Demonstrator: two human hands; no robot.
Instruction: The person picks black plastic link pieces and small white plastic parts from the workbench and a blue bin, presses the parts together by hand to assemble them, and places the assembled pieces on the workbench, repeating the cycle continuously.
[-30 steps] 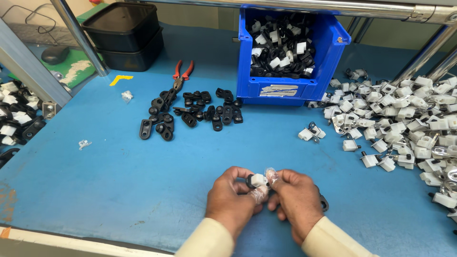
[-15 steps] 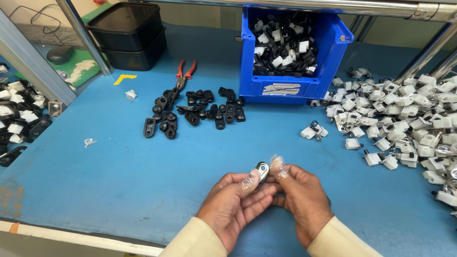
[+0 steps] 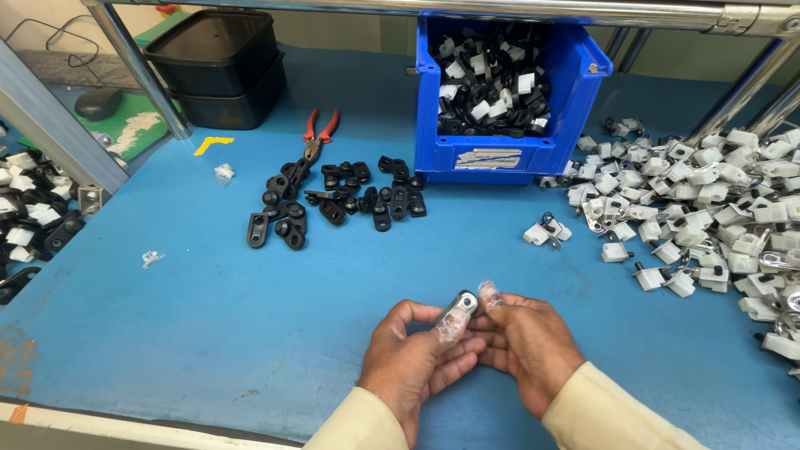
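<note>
I see both hands low in the view, close together above the blue table point(image 3: 167, 333), palms turned inward and knuckles toward me, cream sleeves running off the bottom edge. The left hand point(image 3: 412, 362) curls its fingers up and pinches a small part point(image 3: 457, 308) between thumb and fingertips; the right hand point(image 3: 527, 342) presses against it from the side, index tip just beside the part's upper end, but I cannot tell whether it grips the part. Clear film seems to cover some fingertips, though it is blurred. The part's lower half is hidden behind the left fingers. Its long axis tilts up and to the right, the end with a round hole pointing away from me. Beyond the hands lie black pieces point(image 3: 333, 204) and a blue bin point(image 3: 500, 154); white pieces point(image 3: 700, 208) spread to the right.
</note>
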